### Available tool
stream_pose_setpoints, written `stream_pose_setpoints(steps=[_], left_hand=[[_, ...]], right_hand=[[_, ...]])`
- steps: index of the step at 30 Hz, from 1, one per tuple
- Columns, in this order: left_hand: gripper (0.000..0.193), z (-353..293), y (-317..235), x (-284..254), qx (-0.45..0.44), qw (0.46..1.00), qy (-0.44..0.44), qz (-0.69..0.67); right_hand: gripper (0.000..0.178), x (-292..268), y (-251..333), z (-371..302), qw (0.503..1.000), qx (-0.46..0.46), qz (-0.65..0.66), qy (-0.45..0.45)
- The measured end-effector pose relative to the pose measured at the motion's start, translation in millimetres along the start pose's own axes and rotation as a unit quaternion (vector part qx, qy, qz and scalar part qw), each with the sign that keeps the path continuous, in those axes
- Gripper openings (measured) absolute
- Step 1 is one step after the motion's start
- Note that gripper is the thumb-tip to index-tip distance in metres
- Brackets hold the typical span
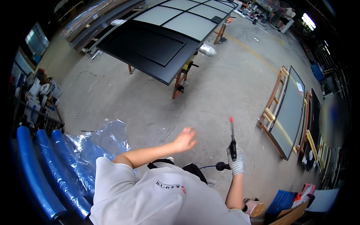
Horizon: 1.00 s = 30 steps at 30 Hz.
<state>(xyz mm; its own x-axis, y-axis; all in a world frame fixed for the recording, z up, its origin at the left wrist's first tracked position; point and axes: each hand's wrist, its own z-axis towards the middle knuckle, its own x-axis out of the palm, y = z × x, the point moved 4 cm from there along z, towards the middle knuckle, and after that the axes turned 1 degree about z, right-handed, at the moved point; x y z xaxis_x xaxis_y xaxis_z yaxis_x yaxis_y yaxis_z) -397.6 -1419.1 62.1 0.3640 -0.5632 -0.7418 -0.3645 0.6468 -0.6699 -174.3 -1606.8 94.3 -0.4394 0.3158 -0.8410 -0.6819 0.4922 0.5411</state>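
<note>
My bare left hand [185,139] is held out over the concrete floor, fingers apart and slightly blurred, with nothing in it. In a striped grey-and-white glove, my right hand [235,161] grips a black air blow gun [233,148]. Its long thin nozzle points away from me and ends in a red tip. Beside the glove are a black rounded piece [222,166] and a short run of blue hose [208,166]. Ahead, a dark panelled door [140,45] with pale panes at its far end rests on trestles.
Blue film rolls [35,172] and crumpled clear plastic [112,137] lie at left. A framed glass panel [289,116] leans on a wooden rack at right. Cluttered shelving [41,97] stands far left. Another person [287,17] is in the far background.
</note>
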Motion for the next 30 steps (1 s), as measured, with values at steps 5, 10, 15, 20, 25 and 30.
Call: stream_pose_setpoints(steps=[5,10,15,20,25,30], left_hand=[[0.057,60,122,-93,-0.167,0.955,-0.229,0.082],[0.056,96,195,-135,-0.259,0.911,-0.287,0.146],[0.055,144,213,-144,-0.361,0.879,-0.226,0.214],[0.058,164,219,-151,-0.411,0.864,-0.184,0.226],[0.064,165,269,-180,-0.457,0.822,-0.245,0.235],[0.068,162,341,-235,-0.511,0.777,-0.281,0.238]], right_hand=[[0.038,76,36,86,0.943,-0.078,-0.060,0.317],[0.044,97,78,191,0.885,-0.060,0.029,0.460],[0.042,92,104,366,0.897,-0.025,0.086,0.433],[0.045,84,95,544,0.955,0.060,0.057,0.286],[0.035,108,160,480,0.688,-0.104,-0.030,0.718],[0.035,151,221,551,0.817,-0.036,0.074,0.571]])
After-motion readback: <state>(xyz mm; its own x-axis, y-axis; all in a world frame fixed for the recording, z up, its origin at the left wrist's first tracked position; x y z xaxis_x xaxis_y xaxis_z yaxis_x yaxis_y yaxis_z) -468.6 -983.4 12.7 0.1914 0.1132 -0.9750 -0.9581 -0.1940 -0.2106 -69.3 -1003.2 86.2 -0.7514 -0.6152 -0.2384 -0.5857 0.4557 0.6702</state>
